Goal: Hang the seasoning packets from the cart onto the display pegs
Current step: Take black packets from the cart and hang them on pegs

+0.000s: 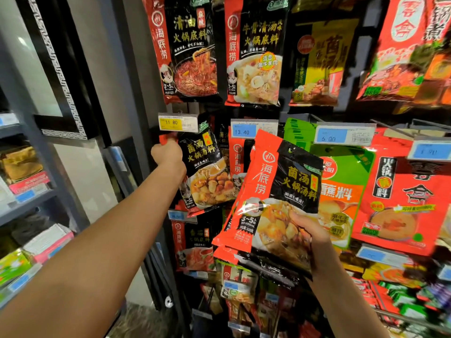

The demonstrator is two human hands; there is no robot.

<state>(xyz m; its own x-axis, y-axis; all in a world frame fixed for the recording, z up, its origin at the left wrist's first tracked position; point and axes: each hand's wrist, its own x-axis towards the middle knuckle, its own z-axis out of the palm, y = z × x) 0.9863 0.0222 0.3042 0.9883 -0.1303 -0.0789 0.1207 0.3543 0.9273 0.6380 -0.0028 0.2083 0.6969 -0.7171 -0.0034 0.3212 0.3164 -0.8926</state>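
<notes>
The display rack (pixel 366 111) fills my view, every row hung with hotpot-base packets, so I work with both arms raised toward it.

The largest thing I carry is the stack of packets (pixel 275 191), mushroom-soup base, slightly fanned and several deep as far as I can tell. I hold it low and to the right of the row I am loading, so the supply is close by without covering the spot. My right hand (pixel 310 242) is clamped on the stack's lower right edge, thumb across the front and fingers curled behind.

Up and to the left, a single mushroom-soup packet (pixel 207 172) of the same design sits tilted, its bottom swung to the right, just below the yellow price tag (pixel 177 122) marked 11.80. My left hand (pixel 167 152) is a closed fist round its red top-left corner, arm stretched out. I judge I grip it there because the hanging hole is in that top strip and has to be guided onto the peg. The peg is hidden behind the tag and my fist, so I cannot tell whether the packet is already threaded on or only held up to it.

So one packet is in my left fist at the rack, and the rest are in my right hand, below and right of it, near but apart. The cart is out of view.
</notes>
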